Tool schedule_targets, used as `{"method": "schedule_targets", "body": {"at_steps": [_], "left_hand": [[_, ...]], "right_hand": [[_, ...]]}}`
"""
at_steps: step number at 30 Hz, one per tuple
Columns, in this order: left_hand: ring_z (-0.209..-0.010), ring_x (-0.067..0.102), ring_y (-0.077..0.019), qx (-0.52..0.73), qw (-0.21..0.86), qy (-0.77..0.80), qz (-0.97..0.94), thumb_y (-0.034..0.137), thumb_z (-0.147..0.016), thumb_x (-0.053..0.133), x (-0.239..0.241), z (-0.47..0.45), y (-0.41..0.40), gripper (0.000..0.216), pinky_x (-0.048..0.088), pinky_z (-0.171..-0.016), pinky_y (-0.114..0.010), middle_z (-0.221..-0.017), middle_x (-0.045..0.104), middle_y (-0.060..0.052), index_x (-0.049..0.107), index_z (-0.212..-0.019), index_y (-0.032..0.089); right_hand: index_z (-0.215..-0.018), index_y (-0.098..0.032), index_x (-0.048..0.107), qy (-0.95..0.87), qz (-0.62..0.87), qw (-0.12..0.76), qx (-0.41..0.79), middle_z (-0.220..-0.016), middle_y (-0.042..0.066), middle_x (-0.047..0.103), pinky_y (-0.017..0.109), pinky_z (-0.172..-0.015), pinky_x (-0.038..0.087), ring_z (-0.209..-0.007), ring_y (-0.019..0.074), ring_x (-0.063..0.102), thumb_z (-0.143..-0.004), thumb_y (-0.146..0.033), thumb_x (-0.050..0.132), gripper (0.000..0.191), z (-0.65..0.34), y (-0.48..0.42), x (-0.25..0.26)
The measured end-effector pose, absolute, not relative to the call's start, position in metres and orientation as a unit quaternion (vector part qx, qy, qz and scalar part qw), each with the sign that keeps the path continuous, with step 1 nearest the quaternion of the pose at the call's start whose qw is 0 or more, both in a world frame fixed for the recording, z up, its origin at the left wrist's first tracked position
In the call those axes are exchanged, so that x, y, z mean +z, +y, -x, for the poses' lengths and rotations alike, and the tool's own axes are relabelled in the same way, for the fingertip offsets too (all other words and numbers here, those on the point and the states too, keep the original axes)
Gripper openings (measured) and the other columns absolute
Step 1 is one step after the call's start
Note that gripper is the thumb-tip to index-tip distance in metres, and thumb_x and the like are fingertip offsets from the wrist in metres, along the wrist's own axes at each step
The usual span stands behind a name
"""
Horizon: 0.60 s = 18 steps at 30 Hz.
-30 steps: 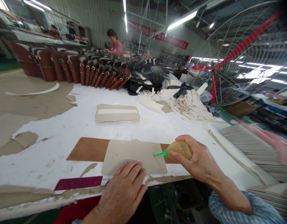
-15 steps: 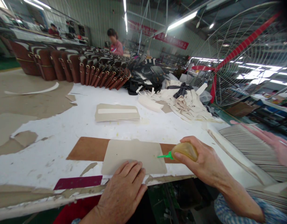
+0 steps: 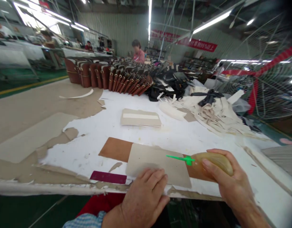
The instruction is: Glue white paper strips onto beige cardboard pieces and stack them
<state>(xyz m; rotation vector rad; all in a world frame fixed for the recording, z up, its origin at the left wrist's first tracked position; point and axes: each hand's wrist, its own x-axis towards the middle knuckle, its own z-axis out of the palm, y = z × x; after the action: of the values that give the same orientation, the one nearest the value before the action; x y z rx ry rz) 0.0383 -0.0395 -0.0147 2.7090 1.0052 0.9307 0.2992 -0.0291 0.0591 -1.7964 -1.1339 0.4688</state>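
My right hand [image 3: 231,177] is wrapped around a yellowish squeeze glue bottle [image 3: 214,162] with a thin green nozzle [image 3: 179,158]. The nozzle points left over the right half of a beige board panel [image 3: 146,161]; whether its tip touches the surface I cannot tell. My left hand [image 3: 146,193] lies flat, fingers stretched out, on the panel's near edge. Under the panel runs a brown leather-like strip [image 3: 116,149], showing at both sides. Left of my left hand, a purple strip [image 3: 108,177] rests along the table's front edge.
A small stack of beige boards [image 3: 140,122] with a white strip on top lies farther back. Rows of brown buckled bags [image 3: 108,76] stand behind, beside black pieces [image 3: 169,82] and a heap of cream scraps [image 3: 207,109]. A large fan [image 3: 257,76] is at right; a person [image 3: 138,53] works beyond.
My view has turned left, so the table appears shifted right. Over the panel, the nozzle has moved left and toward the far edge. My left hand stays on the near edge.
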Motion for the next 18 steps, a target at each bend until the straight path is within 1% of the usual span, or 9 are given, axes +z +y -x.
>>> {"method": "schedule_targets", "body": {"at_steps": [1, 3, 5, 7, 9, 12, 18], "left_hand": [[-0.123, 0.064, -0.0272, 0.32, 0.061, 0.33, -0.886, 0.034, -0.103, 0.056, -0.011, -0.031, -0.04, 0.039, 0.055, -0.108, -0.043, -0.136, 0.068, -0.012, 0.058, -0.135, 0.013], [-0.12, 0.064, -0.0252, 0.345, 0.059, 0.341, -0.872, 0.025, -0.103, 0.054, -0.003, -0.014, -0.039, 0.03, 0.055, -0.107, -0.04, -0.129, 0.071, -0.012, 0.06, -0.13, 0.014], [-0.114, 0.066, -0.0252, 0.356, 0.032, 0.371, -0.857, 0.015, -0.101, 0.052, 0.002, 0.005, -0.034, 0.022, 0.057, -0.103, -0.043, -0.118, 0.073, -0.01, 0.064, -0.119, 0.016], [-0.108, 0.067, -0.027, 0.344, 0.013, 0.412, -0.844, 0.011, -0.099, 0.053, 0.002, 0.022, -0.026, 0.019, 0.058, -0.098, -0.047, -0.112, 0.073, -0.011, 0.066, -0.111, 0.016], [-0.105, 0.066, -0.0289, 0.319, 0.015, 0.442, -0.838, 0.011, -0.097, 0.056, -0.002, 0.032, -0.02, 0.017, 0.059, -0.094, -0.05, -0.111, 0.071, -0.012, 0.068, -0.108, 0.015], [-0.105, 0.065, -0.0305, 0.295, 0.024, 0.46, -0.837, 0.014, -0.096, 0.058, -0.009, 0.037, -0.016, 0.016, 0.059, -0.092, -0.053, -0.113, 0.07, -0.012, 0.067, -0.109, 0.015], [-0.109, 0.062, -0.0317, 0.285, 0.041, 0.474, -0.832, 0.018, -0.098, 0.057, -0.012, 0.034, -0.02, 0.019, 0.057, -0.093, -0.055, -0.118, 0.069, -0.012, 0.067, -0.114, 0.016]], "right_hand": [[-0.102, -0.026, 0.065, -0.461, 0.724, 0.467, 0.211, -0.077, 0.001, 0.073, 0.034, -0.058, 0.054, -0.066, 0.0237, 0.065, -0.061, -0.067, 0.082, 0.06, -0.294, -0.026, 0.057], [-0.104, -0.026, 0.064, -0.47, 0.709, 0.464, 0.246, -0.078, 0.001, 0.073, 0.035, -0.058, 0.054, -0.067, 0.0243, 0.066, -0.063, -0.066, 0.082, 0.06, -0.28, -0.021, 0.056], [-0.106, -0.026, 0.062, -0.491, 0.697, 0.453, 0.262, -0.08, 0.001, 0.073, 0.036, -0.061, 0.054, -0.069, 0.0243, 0.065, -0.068, -0.064, 0.079, 0.056, -0.262, -0.018, 0.057], [-0.106, -0.026, 0.062, -0.519, 0.689, 0.437, 0.255, -0.079, 0.0, 0.071, 0.035, -0.063, 0.051, -0.07, 0.023, 0.063, -0.072, -0.06, 0.076, 0.05, -0.244, -0.015, 0.06], [-0.103, -0.026, 0.062, -0.544, 0.684, 0.419, 0.244, -0.075, -0.002, 0.068, 0.034, -0.063, 0.048, -0.068, 0.0212, 0.06, -0.074, -0.057, 0.074, 0.045, -0.23, -0.013, 0.064], [-0.101, -0.026, 0.062, -0.57, 0.681, 0.395, 0.236, -0.073, -0.003, 0.065, 0.034, -0.064, 0.046, -0.067, 0.0201, 0.058, -0.075, -0.055, 0.072, 0.04, -0.218, -0.009, 0.067], [-0.103, -0.027, 0.062, -0.597, 0.688, 0.346, 0.224, -0.071, -0.004, 0.064, 0.036, -0.065, 0.045, -0.065, 0.0205, 0.058, -0.076, -0.056, 0.071, 0.041, -0.213, -0.002, 0.069]]}}
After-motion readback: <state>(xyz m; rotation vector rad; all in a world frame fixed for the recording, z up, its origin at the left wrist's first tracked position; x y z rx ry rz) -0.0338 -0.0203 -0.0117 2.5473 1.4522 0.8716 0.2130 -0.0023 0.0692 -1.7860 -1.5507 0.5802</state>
